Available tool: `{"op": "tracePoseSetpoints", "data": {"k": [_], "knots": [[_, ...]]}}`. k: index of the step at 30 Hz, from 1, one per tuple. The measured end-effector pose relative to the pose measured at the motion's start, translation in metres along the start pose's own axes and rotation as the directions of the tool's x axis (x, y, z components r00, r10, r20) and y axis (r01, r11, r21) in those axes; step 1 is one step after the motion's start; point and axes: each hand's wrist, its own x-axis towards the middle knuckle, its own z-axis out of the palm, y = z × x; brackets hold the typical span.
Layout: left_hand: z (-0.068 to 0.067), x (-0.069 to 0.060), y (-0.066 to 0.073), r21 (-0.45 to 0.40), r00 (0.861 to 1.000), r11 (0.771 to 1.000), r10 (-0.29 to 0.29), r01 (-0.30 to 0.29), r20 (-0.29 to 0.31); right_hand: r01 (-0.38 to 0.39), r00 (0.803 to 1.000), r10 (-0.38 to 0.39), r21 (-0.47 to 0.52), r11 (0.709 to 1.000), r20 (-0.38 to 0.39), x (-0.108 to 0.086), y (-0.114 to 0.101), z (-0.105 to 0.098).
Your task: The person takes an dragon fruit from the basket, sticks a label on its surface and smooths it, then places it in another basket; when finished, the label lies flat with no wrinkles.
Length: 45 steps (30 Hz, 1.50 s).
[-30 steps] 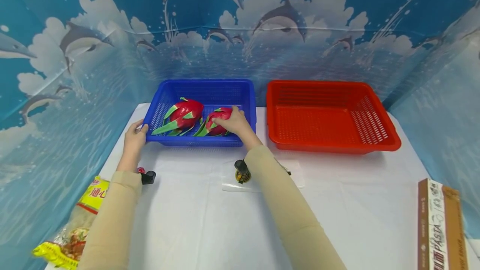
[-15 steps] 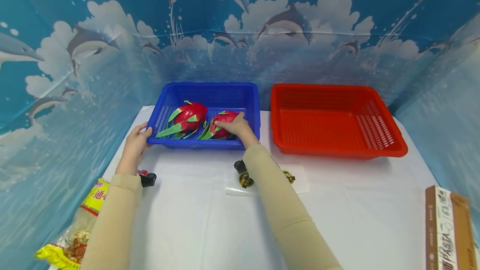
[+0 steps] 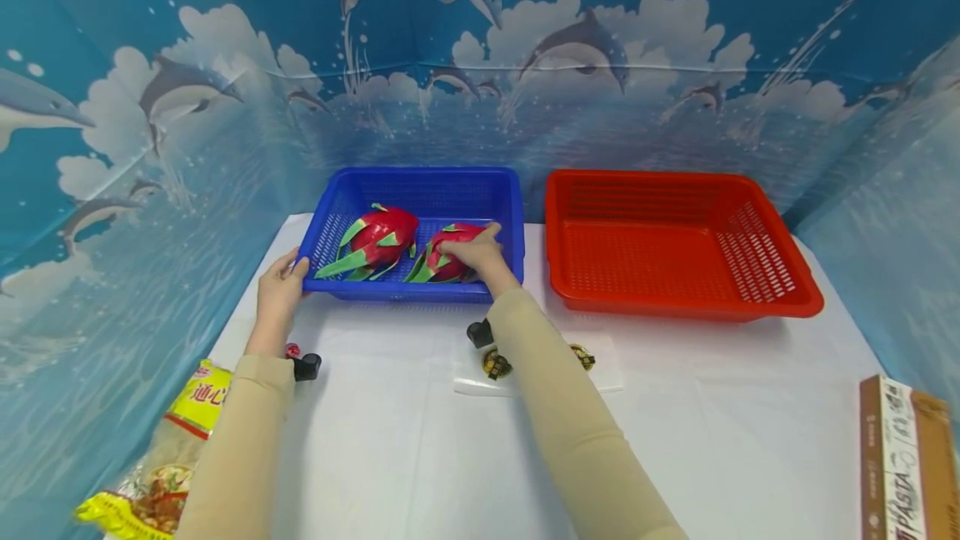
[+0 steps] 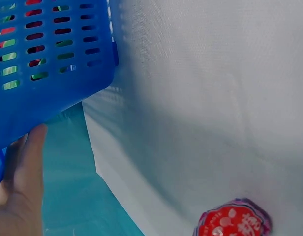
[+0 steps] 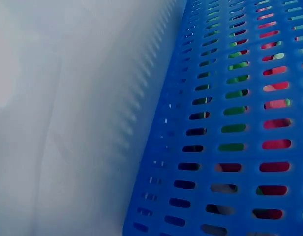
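Observation:
A blue perforated basket (image 3: 405, 293) holds two dragon fruits with green leafy tips. My left hand (image 3: 280, 294) grips the rim at its front left corner; in the left wrist view the thumb (image 4: 36, 142) lies against the basket's outer wall. Inside the basket, my right hand (image 3: 480, 255) grips the smaller dragon fruit (image 3: 450, 267) from above and the right, covering part of it. The larger dragon fruit (image 3: 384, 233) lies to its left, touched by neither hand. From the right wrist, only the basket's slotted side (image 5: 220, 128) shows, with red and green behind it.
A red basket (image 3: 637, 257) stands right of the blue one. A clear packet with gold-black labels (image 3: 497, 365) lies under the right forearm. A yellow food bag (image 3: 202, 394) is at left, near a small red-wrapped item (image 4: 232, 221). A pasta box (image 3: 900, 457) lies at right.
The head view has shifted, so everything sits slightly lower and farther right. Both hands stay at the same places, the left on the basket corner and the right on the smaller dragon fruit.

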Motion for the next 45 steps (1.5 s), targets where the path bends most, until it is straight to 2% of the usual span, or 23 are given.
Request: {"op": "tracePoseSetpoints", "data": {"k": [3, 6, 9, 15, 22, 26, 30, 33, 35, 40, 45], "knots": [[0.002, -0.001, 0.000, 0.015, 1.000, 1.000, -0.004, 0.004, -0.004, 0.054, 0.997, -0.054, 0.000, 0.999, -0.054, -0.003, -0.002, -0.003], [0.004, -0.002, 0.002, 0.019, 1.000, 1.000, -0.005, 0.005, -0.006, 0.133, 0.989, -0.129, 0.038, 0.990, -0.076, -0.009, -0.008, -0.007], [0.005, -0.003, 0.003, 0.009, 1.000, 1.000, -0.002, 0.002, -0.016, 0.189, 0.981, -0.184, 0.092, 0.978, -0.062, -0.017, -0.016, -0.013], [0.003, -0.005, 0.004, 0.018, 0.999, 1.000, -0.017, 0.018, -0.051, 0.231, 0.972, -0.234, 0.181, 0.956, -0.006, -0.037, -0.030, -0.030], [0.002, -0.004, 0.002, 0.041, 0.997, 0.998, -0.046, 0.048, -0.054, 0.288, 0.957, -0.291, 0.090, 0.954, 0.022, -0.070, -0.024, -0.056], [0.003, -0.004, 0.003, 0.044, 0.997, 0.997, -0.059, 0.061, -0.053, 0.316, 0.946, -0.322, 0.097, 0.944, 0.046, -0.093, -0.015, -0.072], [0.005, -0.005, 0.005, 0.040, 0.997, 0.997, -0.064, 0.066, -0.049, 0.360, 0.928, -0.366, 0.079, 0.930, 0.076, -0.117, 0.005, -0.090], [0.004, -0.006, 0.005, 0.053, 0.997, 0.997, -0.061, 0.064, -0.052, 0.390, 0.908, -0.399, 0.090, 0.917, 0.129, -0.132, 0.026, -0.101], [0.004, -0.007, 0.005, 0.069, 0.997, 0.996, -0.054, 0.058, -0.055, 0.379, 0.901, -0.396, 0.121, 0.917, 0.177, -0.142, 0.042, -0.106], [0.005, -0.009, 0.003, 0.090, 0.998, 0.995, -0.038, 0.042, -0.056, 0.295, 0.911, -0.314, 0.110, 0.949, 0.267, -0.165, 0.090, -0.117], [0.004, -0.007, 0.004, 0.078, 0.998, 0.996, -0.026, 0.030, -0.050, 0.278, 0.911, -0.296, 0.104, 0.955, 0.288, -0.179, 0.133, -0.122]]}}
